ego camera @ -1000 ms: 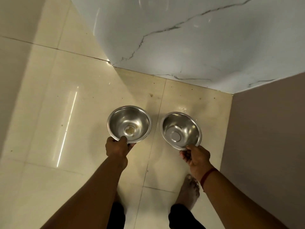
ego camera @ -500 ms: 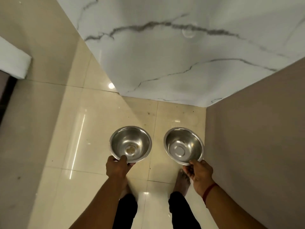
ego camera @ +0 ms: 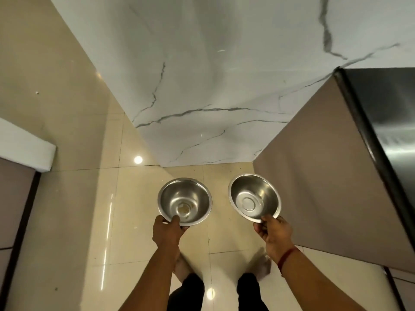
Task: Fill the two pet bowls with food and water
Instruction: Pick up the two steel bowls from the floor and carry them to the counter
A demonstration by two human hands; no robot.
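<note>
Two steel bowls are being held by their rims over the floor (ego camera: 67,209): left hand (ego camera: 166,230) gripping the bowl at 6 o'clock (ego camera: 184,202), right hand (ego camera: 272,232) gripping the bowl at 5 o'clock (ego camera: 254,197).

A home interior, likely a kitchen: glossy beige floor tiles (ego camera: 74,209) below the fingers, a white grey-veined marble wall (ego camera: 213,86) ahead of them, and a brushed steel appliance (ego camera: 390,122) beside taupe panelling (ego camera: 325,176) to their right.

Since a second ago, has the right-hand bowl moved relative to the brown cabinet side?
Yes. The right-hand bowl now overlaps the brown cabinet side; earlier floor showed between them, though the camera moved too.
</note>
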